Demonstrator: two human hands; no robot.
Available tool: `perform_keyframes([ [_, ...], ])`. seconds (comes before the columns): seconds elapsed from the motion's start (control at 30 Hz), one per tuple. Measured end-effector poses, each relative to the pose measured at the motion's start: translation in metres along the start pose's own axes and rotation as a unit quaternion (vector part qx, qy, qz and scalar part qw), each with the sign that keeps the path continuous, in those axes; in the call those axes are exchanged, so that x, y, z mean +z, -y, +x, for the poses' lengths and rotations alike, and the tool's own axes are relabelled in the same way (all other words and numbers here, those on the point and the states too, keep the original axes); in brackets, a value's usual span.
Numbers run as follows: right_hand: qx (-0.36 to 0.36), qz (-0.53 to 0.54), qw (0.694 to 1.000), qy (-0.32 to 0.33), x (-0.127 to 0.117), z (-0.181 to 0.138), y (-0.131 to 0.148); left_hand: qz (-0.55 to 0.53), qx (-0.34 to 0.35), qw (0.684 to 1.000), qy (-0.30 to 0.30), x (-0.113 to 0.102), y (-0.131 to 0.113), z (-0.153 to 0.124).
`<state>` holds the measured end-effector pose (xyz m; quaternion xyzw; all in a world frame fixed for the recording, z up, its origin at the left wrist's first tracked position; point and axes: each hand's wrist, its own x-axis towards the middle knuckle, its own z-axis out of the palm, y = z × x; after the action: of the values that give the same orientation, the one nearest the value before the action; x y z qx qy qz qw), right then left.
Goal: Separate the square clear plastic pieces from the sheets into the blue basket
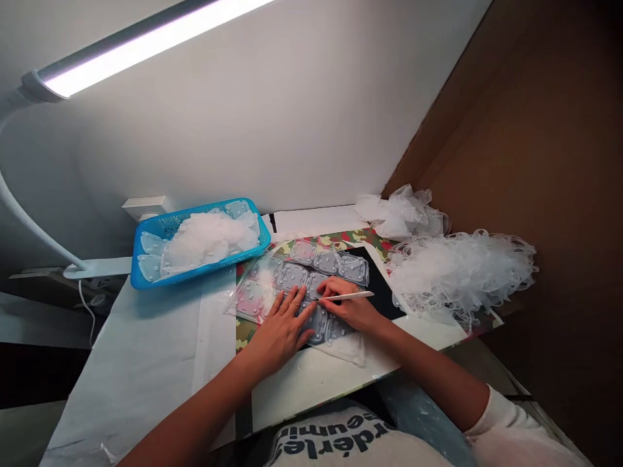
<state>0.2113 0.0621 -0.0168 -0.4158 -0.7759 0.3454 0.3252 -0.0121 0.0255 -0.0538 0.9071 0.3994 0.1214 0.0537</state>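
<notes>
A translucent sheet (292, 275) with rounded, dotted panels lies over a black mat (384, 295) on the table. My left hand (287, 322) rests flat on the sheet, its fingers spread. In the pinch of my right hand (348, 305) is a slim white pen-like tool (357, 295), its dark tip low against the sheet beside my left fingertips. I cannot make out what kind of tip it has. Part of the sheet under both hands is hidden.
A blue basket (202, 271) of translucent cut pieces stands at the back left. On the right lie a heap of thin clear loops (467, 272) and a pile of translucent scraps (406, 214). A lit lamp (156, 45) hangs above; a brown panel (525, 162) stands on the right.
</notes>
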Motion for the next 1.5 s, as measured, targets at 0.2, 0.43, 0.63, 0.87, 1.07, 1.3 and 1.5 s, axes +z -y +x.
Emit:
perform_keyframes([
  [0.2,-0.031,-0.064,0.997,0.035,0.003,-0.007,-0.005,-0.003,-0.009,1.0,-0.012,0.003,-0.002,-0.003],
  [0.43,-0.041,-0.107,0.993,-0.041,-0.006,0.003,-0.023,-0.004,-0.016,1.0,-0.016,-0.002,-0.005,-0.002],
  [0.63,0.125,-0.046,0.93,-0.343,-0.073,0.012,-0.056,-0.038,-0.025,0.999,-0.001,-0.01,-0.006,-0.002],
  [0.87,0.073,0.072,0.981,-0.165,-0.038,-0.006,0.007,-0.501,-0.201,0.841,-0.044,-0.028,0.003,0.052],
  [1.07,0.073,0.106,0.991,-0.045,-0.019,-0.011,0.027,-0.639,-0.25,0.728,-0.017,-0.022,0.004,0.089],
  [1.3,0.133,0.217,0.965,-0.068,-0.039,0.008,-0.016,-0.598,-0.236,0.763,-0.07,-0.013,-0.003,0.089],
  [1.5,0.15,0.197,0.968,-0.047,-0.035,0.015,-0.018,-0.555,-0.223,0.793,-0.114,-0.01,-0.005,0.09],
])
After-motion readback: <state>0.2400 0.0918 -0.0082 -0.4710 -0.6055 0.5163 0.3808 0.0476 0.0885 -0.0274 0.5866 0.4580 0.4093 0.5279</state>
